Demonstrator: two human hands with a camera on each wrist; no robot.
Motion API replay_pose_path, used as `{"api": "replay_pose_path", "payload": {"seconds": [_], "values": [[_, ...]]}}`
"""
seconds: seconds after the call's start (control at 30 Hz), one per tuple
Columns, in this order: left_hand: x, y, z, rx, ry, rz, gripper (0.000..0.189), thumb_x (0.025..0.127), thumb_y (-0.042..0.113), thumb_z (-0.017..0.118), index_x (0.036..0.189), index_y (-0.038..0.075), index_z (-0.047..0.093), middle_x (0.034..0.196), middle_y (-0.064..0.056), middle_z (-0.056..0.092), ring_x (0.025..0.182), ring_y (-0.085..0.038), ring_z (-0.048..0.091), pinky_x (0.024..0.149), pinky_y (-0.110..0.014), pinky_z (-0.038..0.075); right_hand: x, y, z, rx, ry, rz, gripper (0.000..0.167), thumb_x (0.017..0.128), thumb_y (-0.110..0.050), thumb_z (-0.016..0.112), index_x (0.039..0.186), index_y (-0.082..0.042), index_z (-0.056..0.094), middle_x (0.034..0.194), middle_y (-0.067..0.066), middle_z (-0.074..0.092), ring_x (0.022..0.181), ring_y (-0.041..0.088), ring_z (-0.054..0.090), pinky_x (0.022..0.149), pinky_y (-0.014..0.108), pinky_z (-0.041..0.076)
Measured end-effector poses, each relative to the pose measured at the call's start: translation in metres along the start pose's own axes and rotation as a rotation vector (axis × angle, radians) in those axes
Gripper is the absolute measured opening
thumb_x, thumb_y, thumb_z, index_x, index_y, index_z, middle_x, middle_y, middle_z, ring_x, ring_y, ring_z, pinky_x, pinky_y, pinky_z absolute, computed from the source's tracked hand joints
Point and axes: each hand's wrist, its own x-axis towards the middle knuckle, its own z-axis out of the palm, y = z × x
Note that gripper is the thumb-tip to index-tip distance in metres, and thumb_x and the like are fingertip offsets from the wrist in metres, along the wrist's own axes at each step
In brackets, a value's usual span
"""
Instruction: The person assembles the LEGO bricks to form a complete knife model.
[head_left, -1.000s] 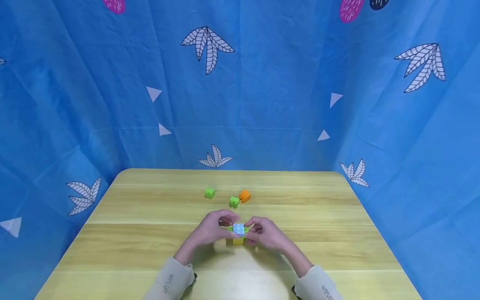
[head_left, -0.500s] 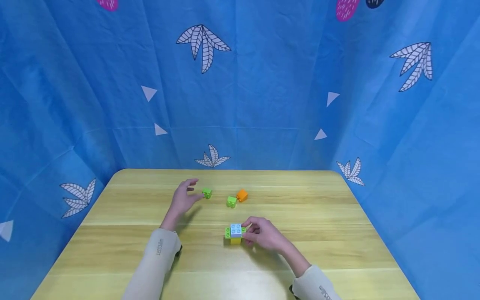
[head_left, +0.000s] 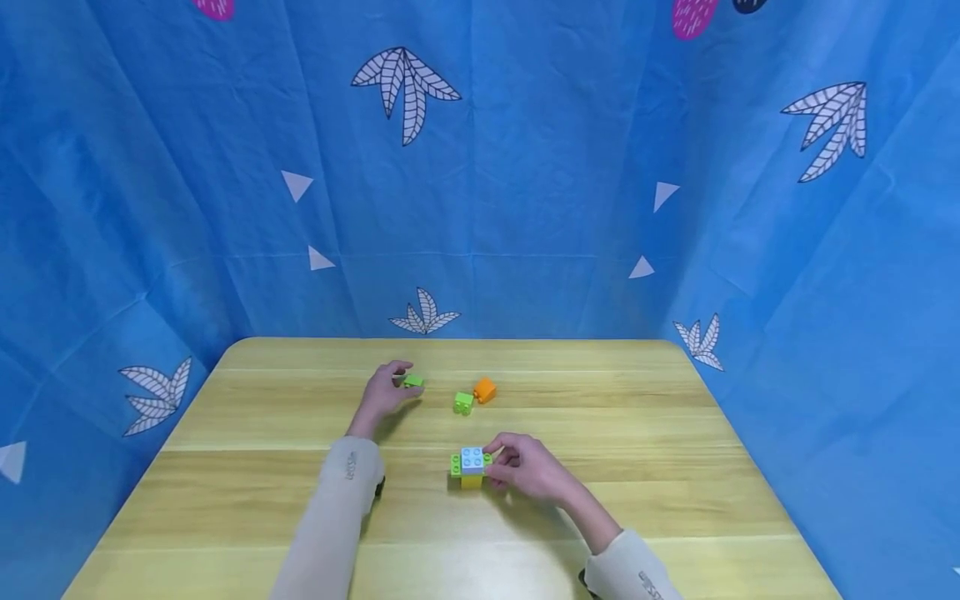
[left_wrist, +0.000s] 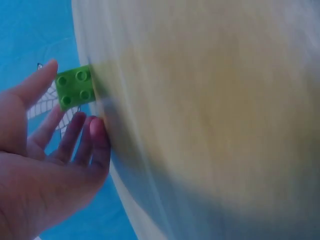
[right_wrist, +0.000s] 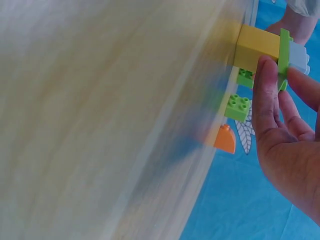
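Observation:
At the back of the table my left hand (head_left: 382, 393) reaches round a small green toy brick (head_left: 413, 381). Its thumb lies on the near side and the fingers spread behind. In the left wrist view the studs of this green brick (left_wrist: 75, 87) show between thumb and index finger; whether both press on it is hard to tell. Nearer the front stands a toy brick stack: yellow block (right_wrist: 255, 47) below, green plate (head_left: 455, 465) in the middle, light blue brick (head_left: 472, 460) on top. My right hand (head_left: 528, 468) pinches the right end of the green plate.
Another green brick (head_left: 463, 403) lies on the wooden table (head_left: 600, 433) behind the stack. Close beside it is an orange brick (head_left: 485, 390) with a rounded shape. A blue patterned curtain (head_left: 525, 208) hangs around the table's back and sides.
My left hand has left the stack and moved forward and left to the far green brick, its thumb and fingers now around it. The right hand stays at the stack's right side.

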Motion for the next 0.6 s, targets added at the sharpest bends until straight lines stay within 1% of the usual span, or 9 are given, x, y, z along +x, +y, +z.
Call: {"api": "replay_pose_path", "payload": {"seconds": [0.13, 0.2, 0.3, 0.4, 0.5, 0.6], "values": [[0.000, 0.002, 0.006, 0.022, 0.007, -0.051, 0.045, 0.098, 0.014, 0.072, 0.139, 0.001, 0.059, 0.143, -0.024, 0.057, 0.132, -0.041, 0.052, 0.112, -0.057, 0.045, 0.000, 0.000, 0.000, -0.003, -0.009, 0.001, 0.029, 0.096, -0.009, 0.072, 0.122, 0.000, 0.065, 0.095, 0.013, 0.071, 0.081, 0.026, 0.071, 0.071, 0.037, 0.063], [0.002, 0.002, 0.008, 0.044, 0.018, -0.065, 0.040, 0.097, 0.015, 0.072, 0.134, 0.003, 0.064, 0.140, -0.022, 0.060, 0.131, -0.040, 0.053, 0.112, -0.057, 0.045, 0.000, -0.001, 0.000, -0.002, -0.010, -0.001, 0.028, 0.096, -0.009, 0.071, 0.122, 0.000, 0.064, 0.095, 0.014, 0.071, 0.081, 0.026, 0.071, 0.070, 0.037, 0.063], [0.004, 0.003, 0.012, 0.084, 0.031, -0.059, 0.034, 0.096, 0.016, 0.073, 0.128, 0.005, 0.067, 0.136, -0.021, 0.063, 0.128, -0.039, 0.056, 0.110, -0.057, 0.046, -0.001, -0.001, -0.001, -0.005, -0.009, -0.002, 0.027, 0.096, -0.008, 0.071, 0.122, 0.001, 0.064, 0.094, 0.014, 0.071, 0.080, 0.026, 0.071, 0.070, 0.038, 0.062], [0.005, 0.003, 0.012, 0.097, 0.043, -0.050, 0.031, 0.095, 0.015, 0.074, 0.124, 0.004, 0.069, 0.131, -0.020, 0.066, 0.125, -0.038, 0.058, 0.109, -0.056, 0.047, 0.000, -0.003, -0.001, -0.009, -0.007, 0.003, 0.027, 0.096, -0.009, 0.071, 0.121, 0.000, 0.064, 0.094, 0.015, 0.071, 0.080, 0.026, 0.071, 0.070, 0.039, 0.062], [0.005, 0.003, 0.011, 0.083, 0.046, -0.048, 0.030, 0.095, 0.013, 0.074, 0.123, 0.003, 0.069, 0.129, -0.020, 0.067, 0.121, -0.038, 0.059, 0.106, -0.054, 0.048, 0.000, -0.003, -0.001, -0.011, -0.006, 0.010, 0.027, 0.096, -0.009, 0.072, 0.121, 0.000, 0.065, 0.093, 0.015, 0.071, 0.079, 0.026, 0.071, 0.069, 0.039, 0.062], [0.004, 0.003, 0.008, 0.050, 0.041, -0.044, 0.030, 0.095, 0.009, 0.073, 0.124, 0.002, 0.068, 0.128, -0.021, 0.067, 0.117, -0.038, 0.060, 0.103, -0.053, 0.050, 0.001, -0.003, -0.001, -0.011, -0.005, 0.014, 0.027, 0.096, -0.008, 0.072, 0.121, 0.000, 0.064, 0.093, 0.014, 0.071, 0.079, 0.025, 0.071, 0.069, 0.039, 0.062]]}}
